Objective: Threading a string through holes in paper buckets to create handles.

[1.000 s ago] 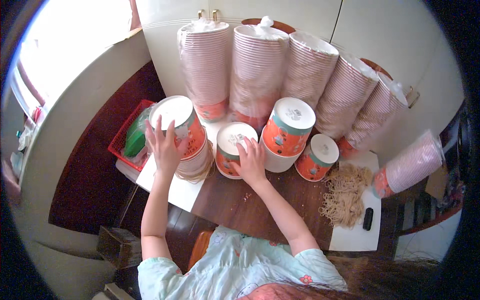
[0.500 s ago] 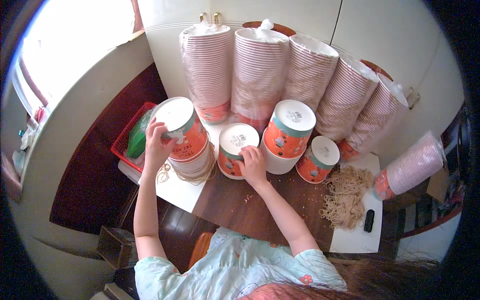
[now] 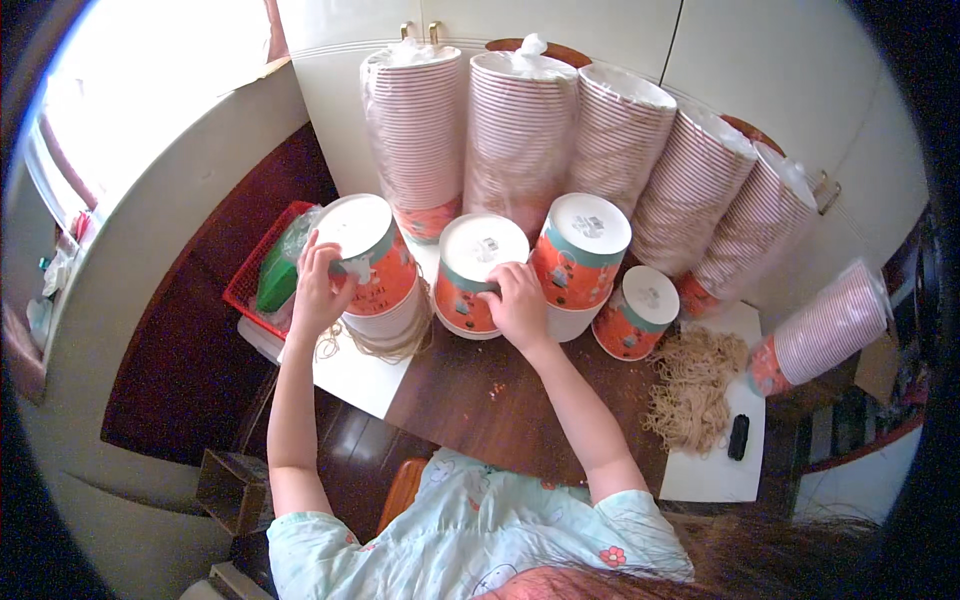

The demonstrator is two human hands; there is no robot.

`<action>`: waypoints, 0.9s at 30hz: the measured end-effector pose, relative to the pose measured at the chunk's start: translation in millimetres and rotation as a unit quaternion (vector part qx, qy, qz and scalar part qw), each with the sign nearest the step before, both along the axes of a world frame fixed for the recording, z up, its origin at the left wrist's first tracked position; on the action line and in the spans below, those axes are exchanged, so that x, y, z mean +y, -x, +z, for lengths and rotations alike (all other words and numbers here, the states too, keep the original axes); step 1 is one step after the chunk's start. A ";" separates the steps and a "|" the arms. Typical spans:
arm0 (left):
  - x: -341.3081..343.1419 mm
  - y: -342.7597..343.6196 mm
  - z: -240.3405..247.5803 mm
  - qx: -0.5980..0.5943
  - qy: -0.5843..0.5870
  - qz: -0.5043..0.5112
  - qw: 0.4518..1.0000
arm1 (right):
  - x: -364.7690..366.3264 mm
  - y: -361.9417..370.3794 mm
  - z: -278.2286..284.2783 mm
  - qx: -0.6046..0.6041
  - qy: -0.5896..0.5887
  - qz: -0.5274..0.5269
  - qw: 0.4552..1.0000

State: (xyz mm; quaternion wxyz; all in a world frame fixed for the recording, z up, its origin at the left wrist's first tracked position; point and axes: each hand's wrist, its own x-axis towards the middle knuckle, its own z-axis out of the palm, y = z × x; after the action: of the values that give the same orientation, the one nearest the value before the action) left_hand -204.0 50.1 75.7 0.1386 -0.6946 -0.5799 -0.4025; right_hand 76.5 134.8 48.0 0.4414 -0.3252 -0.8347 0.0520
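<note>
My left hand (image 3: pixel 322 290) curls its fingers round the left side of an upside-down orange and teal paper bucket (image 3: pixel 388 278) on top of a stack. Loose tan string loops (image 3: pixel 385 348) hang round the base of that stack. In the middle, my right hand (image 3: pixel 522 308) grips the right side of another upside-down paper bucket (image 3: pixel 466 295), with fingertips near its white bottom. Whether this bucket touches the table cannot be made out. Just right of it stands a stack topped by a similar bucket (image 3: pixel 572 262), and farther right a short bucket (image 3: pixel 630 325).
Tall plastic-wrapped bucket stacks (image 3: pixel 425 135) line the back of the brown table (image 3: pixel 520 420). Another wrapped stack (image 3: pixel 825 325) leans at the right. A heap of tan strings (image 3: pixel 695 390) and a black object (image 3: pixel 739 438) lie on the right. A red basket (image 3: pixel 240 290) sits at the left.
The middle bucket has moved up and slightly right in the picture, with my right hand on it. My left hand has barely shifted on the left bucket.
</note>
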 end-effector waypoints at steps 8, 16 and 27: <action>-30.1 -91.4 -51.7 -0.066 -0.050 0.005 0.997 | 9.2 -5.6 2.9 0.050 0.009 -0.014 0.999; -19.0 -132.2 -167.9 -0.401 0.218 -0.113 0.883 | -24.5 -32.3 51.0 0.192 -0.012 0.011 0.981; -33.5 -176.1 -85.3 -0.565 0.257 -0.229 0.750 | -83.2 -155.6 -13.8 0.587 0.465 0.127 0.650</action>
State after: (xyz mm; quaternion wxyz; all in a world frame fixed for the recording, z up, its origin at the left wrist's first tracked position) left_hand -27.9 16.6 -9.5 -0.4940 -0.4624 -0.4572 -0.5772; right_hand 232.1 51.5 34.2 0.6191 -0.2801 -0.3010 0.6691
